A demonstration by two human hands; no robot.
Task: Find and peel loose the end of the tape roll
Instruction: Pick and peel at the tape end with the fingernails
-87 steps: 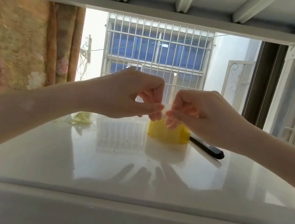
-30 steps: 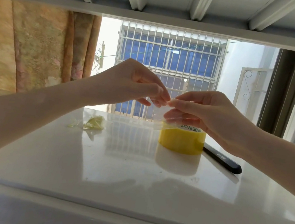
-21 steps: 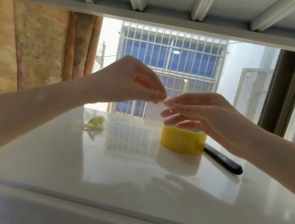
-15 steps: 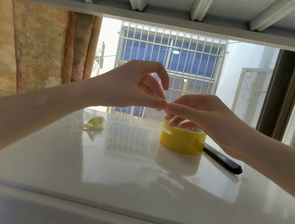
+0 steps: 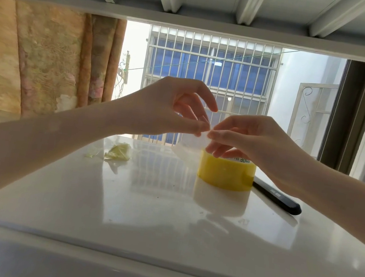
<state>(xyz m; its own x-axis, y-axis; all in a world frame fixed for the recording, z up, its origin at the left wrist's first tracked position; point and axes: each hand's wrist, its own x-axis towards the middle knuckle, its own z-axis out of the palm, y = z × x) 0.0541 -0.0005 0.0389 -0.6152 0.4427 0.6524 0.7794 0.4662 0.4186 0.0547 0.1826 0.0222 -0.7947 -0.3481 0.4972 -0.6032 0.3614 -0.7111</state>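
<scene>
A yellow tape roll lies flat on the glossy white table, slightly right of centre. A clear strip of tape rises from the roll's left side up to my fingertips. My left hand pinches the strip's top end between thumb and middle finger, with the index finger lifted. My right hand meets it from the right, thumb and fingers closed on the same end of the strip, above the roll. Part of the roll's top is hidden behind my right fingers.
A black pen-like tool lies on the table just right of the roll, under my right wrist. Crumpled yellowish tape scraps sit at the back left. A barred window and a patterned curtain stand behind the table.
My hands have risen slightly above the roll and a longer clear strip now hangs between my fingertips and the roll. My left index finger has lifted off.
</scene>
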